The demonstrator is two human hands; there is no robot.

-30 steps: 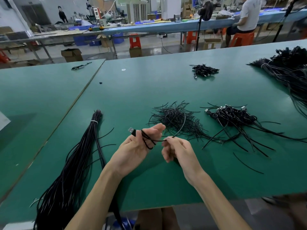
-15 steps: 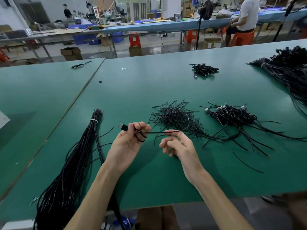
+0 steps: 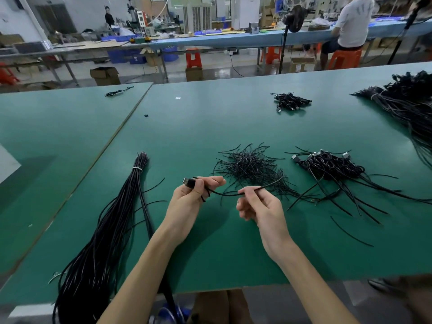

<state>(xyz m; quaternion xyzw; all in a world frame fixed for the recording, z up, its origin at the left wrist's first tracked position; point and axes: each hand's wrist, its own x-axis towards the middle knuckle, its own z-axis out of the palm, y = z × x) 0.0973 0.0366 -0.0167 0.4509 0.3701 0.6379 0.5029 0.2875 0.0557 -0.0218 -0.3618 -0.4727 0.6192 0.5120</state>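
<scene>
Lead, short black USB cable [image 3: 226, 194], is hanging above the green bench [image 3: 210, 118]: left hand [image 3: 189, 202] fingers are clamping its plug end and first loop; right hand [image 3: 261, 206] fingers are pinching the tail. Coiling is seemingly just beginning. Coiled black cables [image 3: 327, 164] are lying right, uncoiled black bundle [image 3: 112, 230] left.

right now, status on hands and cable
Left hand grips cable at plug end. Right hand pinches it further along. Wire pile just behind.

Left hand [image 3: 191, 195] curls in a tight grip, right hand [image 3: 259, 206] pinches with thumb and forefinger.
</scene>
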